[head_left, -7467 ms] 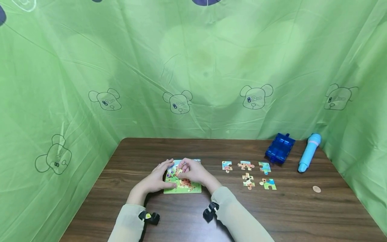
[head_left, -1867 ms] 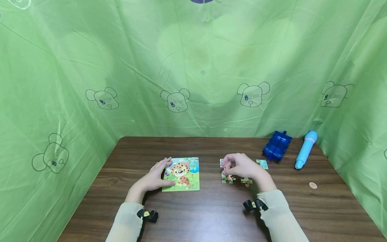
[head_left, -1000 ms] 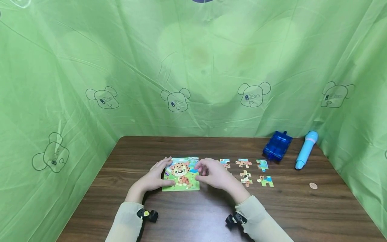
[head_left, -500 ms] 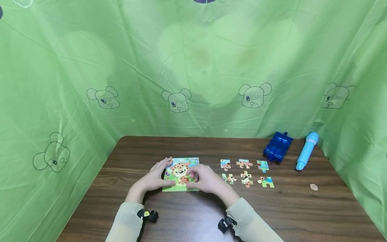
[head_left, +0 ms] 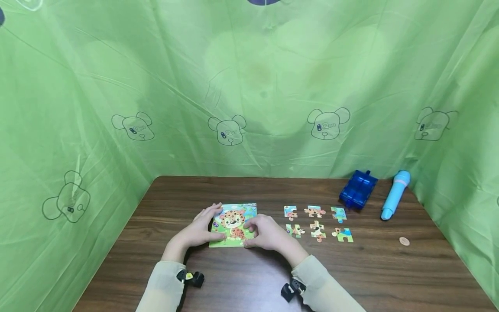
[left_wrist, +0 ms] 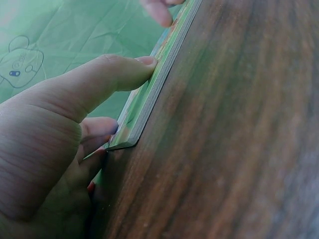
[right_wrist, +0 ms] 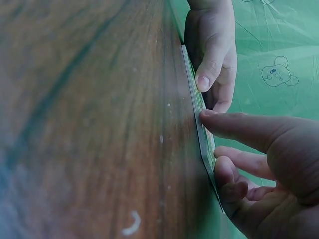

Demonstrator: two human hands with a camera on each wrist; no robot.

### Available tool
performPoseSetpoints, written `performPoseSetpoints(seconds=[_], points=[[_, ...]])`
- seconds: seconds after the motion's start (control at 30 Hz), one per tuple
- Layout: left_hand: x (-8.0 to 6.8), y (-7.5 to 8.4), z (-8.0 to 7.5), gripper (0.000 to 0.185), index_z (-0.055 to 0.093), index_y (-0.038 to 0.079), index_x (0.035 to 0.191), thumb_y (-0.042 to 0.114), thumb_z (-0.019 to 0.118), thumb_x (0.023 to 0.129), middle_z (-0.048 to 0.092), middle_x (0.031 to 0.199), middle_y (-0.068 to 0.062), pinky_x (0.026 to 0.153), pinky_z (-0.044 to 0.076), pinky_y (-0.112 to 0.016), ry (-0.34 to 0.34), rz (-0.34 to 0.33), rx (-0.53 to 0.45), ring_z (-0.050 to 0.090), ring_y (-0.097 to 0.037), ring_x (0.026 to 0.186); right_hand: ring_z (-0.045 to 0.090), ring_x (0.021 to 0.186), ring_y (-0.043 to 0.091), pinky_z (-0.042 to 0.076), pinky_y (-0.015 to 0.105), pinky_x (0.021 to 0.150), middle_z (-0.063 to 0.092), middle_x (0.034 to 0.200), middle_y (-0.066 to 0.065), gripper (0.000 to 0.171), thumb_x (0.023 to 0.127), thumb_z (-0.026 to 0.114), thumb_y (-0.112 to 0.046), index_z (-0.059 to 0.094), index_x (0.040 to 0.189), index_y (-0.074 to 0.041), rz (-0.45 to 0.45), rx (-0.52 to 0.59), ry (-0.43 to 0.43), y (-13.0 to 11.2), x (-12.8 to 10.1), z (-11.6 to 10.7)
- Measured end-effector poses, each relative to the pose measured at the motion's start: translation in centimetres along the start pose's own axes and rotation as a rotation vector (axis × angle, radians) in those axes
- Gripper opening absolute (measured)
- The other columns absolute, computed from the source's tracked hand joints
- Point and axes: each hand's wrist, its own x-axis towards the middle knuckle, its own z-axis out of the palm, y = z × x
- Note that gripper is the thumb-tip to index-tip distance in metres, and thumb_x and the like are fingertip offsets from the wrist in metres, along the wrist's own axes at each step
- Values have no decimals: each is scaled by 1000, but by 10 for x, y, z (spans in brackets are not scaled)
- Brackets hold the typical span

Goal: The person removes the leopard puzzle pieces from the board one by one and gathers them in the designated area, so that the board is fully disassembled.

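Fingers on the left hand (head_left: 198, 229) are stretched out along the left side of a flat, square picture board (head_left: 233, 223) with a grey edge, and its thumb lies straight on top, near the front left corner. On the other side, the right hand (head_left: 268, 234) has its thumb and pointing finger apart, and both touch the right part of the board; its other fingers are bent.

The board lies flat on the brown wooden table (head_left: 390, 273), between the two hands. It shows an orange spotted cub on green grass with blue at the top.

To the right of the board lie six small, flat, colourful puzzle pieces in two rows of three. The back row has a left piece (head_left: 290, 211), a middle piece (head_left: 314, 211) and a right piece (head_left: 339, 213). The front row sits just below it.

Farther right, near the back, is a dark blue see-through box (head_left: 358, 188). Next to it lies a long light blue stick with a fat round end (head_left: 395, 195). A small, round, pale disc (head_left: 404, 241) lies alone closer to the front. Behind the table hangs a shiny green cloth (head_left: 273, 86) with bear faces drawn on it.
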Motion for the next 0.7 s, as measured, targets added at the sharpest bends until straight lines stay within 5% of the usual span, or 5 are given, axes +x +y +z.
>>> performPoseSetpoints(seconds=[0.23,0.7], points=[[2,-2,2,99,42,0,165,49,87,92,28,179,-13,133,9,-65,0,21,21,18,-40,167,57,79,10,53,31,76,65,96,3,67,78,100,-24,72,133,2,62,-5,2,-1,-4,-1],[0,2,0,100,42,0,165,48,88,90,29,179,-13,132,9,-68,4,19,-2,19,-39,167,60,79,12,52,29,75,64,97,3,61,78,101,-21,74,128,0,90,37,-1,1,-2,3]])
